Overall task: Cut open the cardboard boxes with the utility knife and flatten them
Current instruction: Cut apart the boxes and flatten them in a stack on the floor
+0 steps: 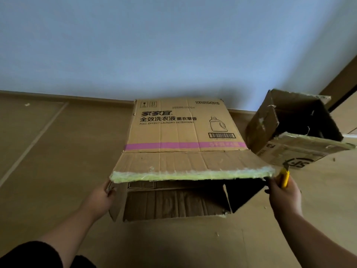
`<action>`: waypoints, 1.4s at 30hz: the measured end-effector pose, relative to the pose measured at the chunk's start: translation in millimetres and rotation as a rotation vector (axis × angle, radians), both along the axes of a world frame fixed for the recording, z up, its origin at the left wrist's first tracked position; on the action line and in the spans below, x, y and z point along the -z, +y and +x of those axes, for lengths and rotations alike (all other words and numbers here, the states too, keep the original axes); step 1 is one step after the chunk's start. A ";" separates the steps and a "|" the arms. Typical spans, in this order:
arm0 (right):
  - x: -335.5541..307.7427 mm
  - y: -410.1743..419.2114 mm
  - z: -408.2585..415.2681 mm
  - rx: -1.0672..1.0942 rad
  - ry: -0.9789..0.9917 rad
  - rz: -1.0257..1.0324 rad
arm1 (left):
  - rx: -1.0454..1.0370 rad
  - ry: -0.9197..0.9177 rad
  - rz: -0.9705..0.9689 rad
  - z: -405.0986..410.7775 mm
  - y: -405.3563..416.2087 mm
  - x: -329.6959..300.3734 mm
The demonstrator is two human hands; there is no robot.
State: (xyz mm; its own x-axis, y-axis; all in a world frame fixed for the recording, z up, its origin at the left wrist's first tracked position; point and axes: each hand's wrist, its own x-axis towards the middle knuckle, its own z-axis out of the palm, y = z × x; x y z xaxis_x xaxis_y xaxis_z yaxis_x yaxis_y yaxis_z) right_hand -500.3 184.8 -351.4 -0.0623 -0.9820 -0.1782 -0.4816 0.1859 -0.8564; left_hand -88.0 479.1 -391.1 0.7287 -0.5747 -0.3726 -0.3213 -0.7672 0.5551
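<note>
Detergent box (183, 130): lying on its side on the floor (48, 151), open end facing near, top flap (193, 163) jutting out.
Left hand (100, 198): gripping the left side flap, fingers wrapped round its edge.
Right hand (284, 192): closed on the yellow utility knife (284, 177), just beside the flap's right corner.
Second box (293, 124): sitting far right, already opened.
Handling: probably light, stiff board; creases bending easily; best held at flap edges.

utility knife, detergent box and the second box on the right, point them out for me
utility knife (284, 177), head view, on its yellow handle
detergent box (183, 132), head view, on its printed panel
second box (259, 130), head view, on its left outer wall
</note>
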 end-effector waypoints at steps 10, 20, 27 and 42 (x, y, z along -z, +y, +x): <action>7.8 -7.4 5.7 -0.164 0.082 0.112 | 0.184 0.150 0.004 11.0 4.9 2.6; 13.7 -20.8 63.5 -0.406 0.250 0.105 | 0.194 0.260 0.210 73.8 9.7 1.2; 22.1 -45.4 110.9 -0.483 0.534 -0.027 | -0.286 0.229 -0.215 97.0 -61.8 11.4; 39.5 -13.1 208.3 -0.783 0.812 0.012 | -0.153 0.119 0.039 163.7 -38.3 36.7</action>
